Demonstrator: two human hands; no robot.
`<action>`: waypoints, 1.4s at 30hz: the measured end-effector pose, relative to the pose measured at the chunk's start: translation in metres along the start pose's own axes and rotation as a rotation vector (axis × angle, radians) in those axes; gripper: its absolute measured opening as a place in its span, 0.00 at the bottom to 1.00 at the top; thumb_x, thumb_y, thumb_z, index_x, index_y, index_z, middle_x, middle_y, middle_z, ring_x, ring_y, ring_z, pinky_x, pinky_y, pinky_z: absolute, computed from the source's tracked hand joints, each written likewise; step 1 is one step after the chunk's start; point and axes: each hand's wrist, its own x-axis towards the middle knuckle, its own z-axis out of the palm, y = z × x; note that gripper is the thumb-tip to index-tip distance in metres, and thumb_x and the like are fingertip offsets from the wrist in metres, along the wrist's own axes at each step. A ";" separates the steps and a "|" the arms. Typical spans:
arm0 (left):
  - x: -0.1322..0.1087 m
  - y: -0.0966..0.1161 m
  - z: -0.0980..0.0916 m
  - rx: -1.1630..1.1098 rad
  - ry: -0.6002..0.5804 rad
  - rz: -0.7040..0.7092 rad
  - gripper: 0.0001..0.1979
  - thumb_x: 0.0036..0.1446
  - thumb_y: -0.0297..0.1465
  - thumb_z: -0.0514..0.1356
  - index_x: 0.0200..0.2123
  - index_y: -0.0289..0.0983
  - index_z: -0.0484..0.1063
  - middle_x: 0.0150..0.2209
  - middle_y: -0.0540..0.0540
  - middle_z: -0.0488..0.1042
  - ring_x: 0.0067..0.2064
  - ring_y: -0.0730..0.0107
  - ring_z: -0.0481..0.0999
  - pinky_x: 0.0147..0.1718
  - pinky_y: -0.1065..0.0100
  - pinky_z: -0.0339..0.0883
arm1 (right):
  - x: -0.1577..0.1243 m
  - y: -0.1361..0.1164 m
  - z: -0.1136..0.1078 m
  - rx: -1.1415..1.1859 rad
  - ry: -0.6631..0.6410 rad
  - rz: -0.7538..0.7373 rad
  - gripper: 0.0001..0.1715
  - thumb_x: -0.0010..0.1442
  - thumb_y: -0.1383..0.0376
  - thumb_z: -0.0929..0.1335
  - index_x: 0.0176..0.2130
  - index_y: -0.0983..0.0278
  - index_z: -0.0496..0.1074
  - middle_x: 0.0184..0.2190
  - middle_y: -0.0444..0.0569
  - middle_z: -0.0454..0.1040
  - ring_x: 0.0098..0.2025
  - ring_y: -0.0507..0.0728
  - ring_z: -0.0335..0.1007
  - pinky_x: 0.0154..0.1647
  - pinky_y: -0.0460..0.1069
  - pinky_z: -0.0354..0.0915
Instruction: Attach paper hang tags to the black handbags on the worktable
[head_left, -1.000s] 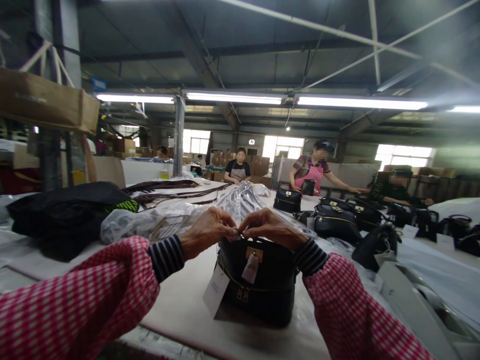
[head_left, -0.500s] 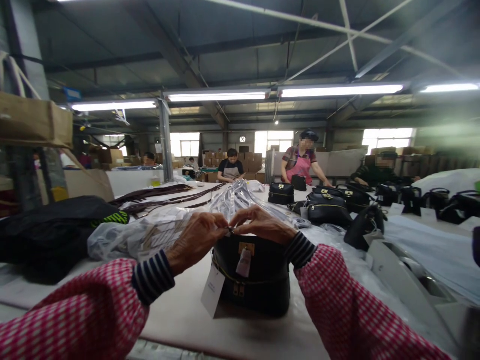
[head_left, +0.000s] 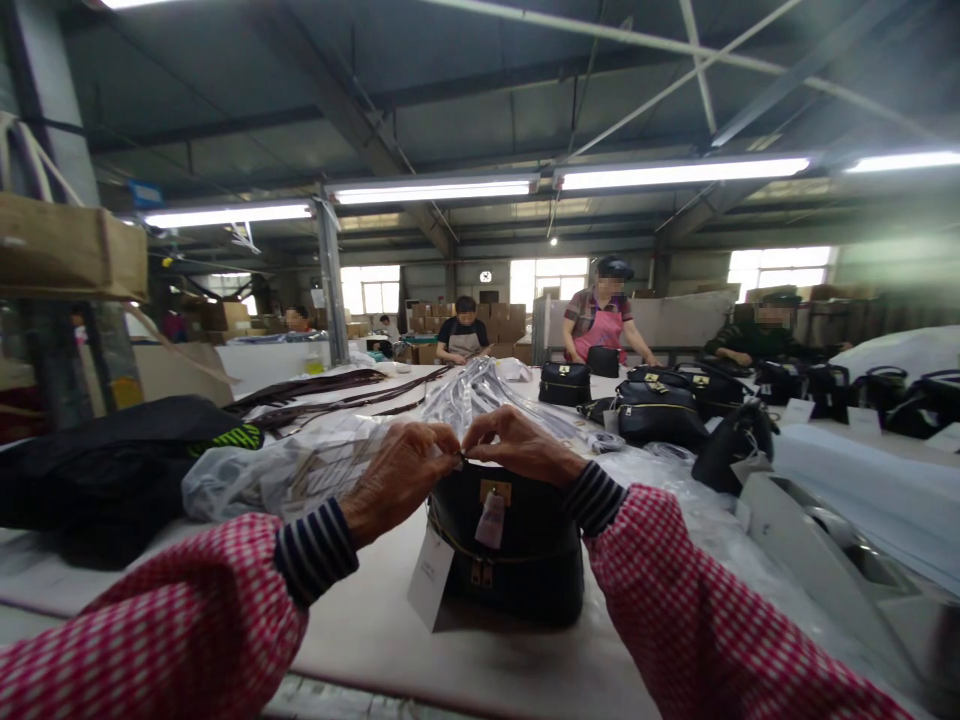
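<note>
A small black handbag (head_left: 517, 565) stands upright on the white table (head_left: 360, 630) in front of me. It has a gold clasp, gold zip pulls and a white paper tag (head_left: 430, 578) hanging at its left. My left hand (head_left: 401, 475) and my right hand (head_left: 517, 445) meet above the bag's top. Both pinch a small dark part there, too small to name. Red-and-white checked sleeves with striped cuffs cover my arms.
A clear plastic bag (head_left: 285, 470) and dark cloth (head_left: 105, 470) lie to the left. Brown straps (head_left: 330, 395) and wrapped items (head_left: 480, 395) lie behind. More black handbags (head_left: 660, 415) fill the right side. Three people (head_left: 604, 320) work at the far end. A grey tray (head_left: 817, 540) sits at right.
The view has shifted slightly. My hands stay pinched together over the bag, with almost no movement.
</note>
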 end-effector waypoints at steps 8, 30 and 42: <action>0.011 0.001 -0.004 -0.040 -0.008 -0.159 0.06 0.47 0.31 0.62 0.26 0.35 0.78 0.23 0.51 0.73 0.30 0.69 0.70 0.30 0.69 0.58 | -0.008 -0.003 0.005 -0.187 0.038 -0.071 0.05 0.53 0.72 0.70 0.32 0.65 0.77 0.29 0.43 0.74 0.32 0.52 0.68 0.35 0.46 0.61; 0.024 -0.008 -0.004 -0.389 -0.059 -0.382 0.07 0.39 0.29 0.68 0.24 0.31 0.78 0.17 0.51 0.68 0.19 0.80 0.55 0.18 0.72 0.43 | -0.005 -0.004 0.002 -0.072 0.015 0.001 0.05 0.56 0.69 0.70 0.32 0.66 0.78 0.29 0.44 0.76 0.34 0.52 0.71 0.36 0.45 0.63; 0.025 -0.007 -0.017 -0.470 -0.232 -0.355 0.16 0.44 0.34 0.64 0.34 0.28 0.80 0.16 0.50 0.70 0.15 0.82 0.49 0.15 0.72 0.37 | -0.005 -0.002 0.006 -0.073 0.047 -0.010 0.04 0.55 0.71 0.70 0.31 0.65 0.79 0.28 0.43 0.76 0.34 0.52 0.70 0.36 0.45 0.63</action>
